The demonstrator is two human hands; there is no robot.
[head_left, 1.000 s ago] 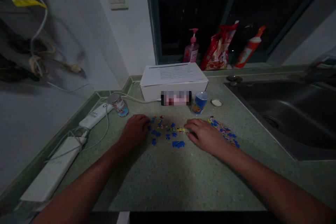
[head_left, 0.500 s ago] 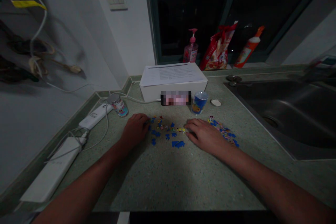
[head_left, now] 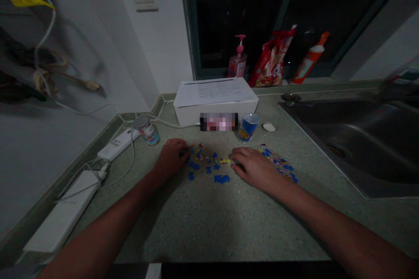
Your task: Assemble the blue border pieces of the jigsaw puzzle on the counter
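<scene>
My left hand (head_left: 172,155) rests on the counter at the left of the loose jigsaw pieces (head_left: 194,166). Its fingers are curled toward the thumb, with a blue puzzle piece (head_left: 187,159) showing at the tips. Opposite it, my right hand (head_left: 254,166) lies palm down with fingers stretched out and thumb apart. Its fingertips are beside a few yellow pieces (head_left: 225,161), and whether they touch is hard to tell. Nearer me lies a joined blue section (head_left: 221,178). Beyond my right hand is a heap of mixed pieces (head_left: 279,163).
A blue can (head_left: 248,127) stands behind my right hand, its round lid (head_left: 269,127) beside it. At left are a clear jar (head_left: 148,130) and white power strips (head_left: 70,209) with cables. A phone (head_left: 219,122) leans on a white box (head_left: 216,114). The sink (head_left: 360,148) is at right.
My left hand has shifted slightly away from me and to the right, its thumb a little more apart from the palm. My right hand stays about where it was.
</scene>
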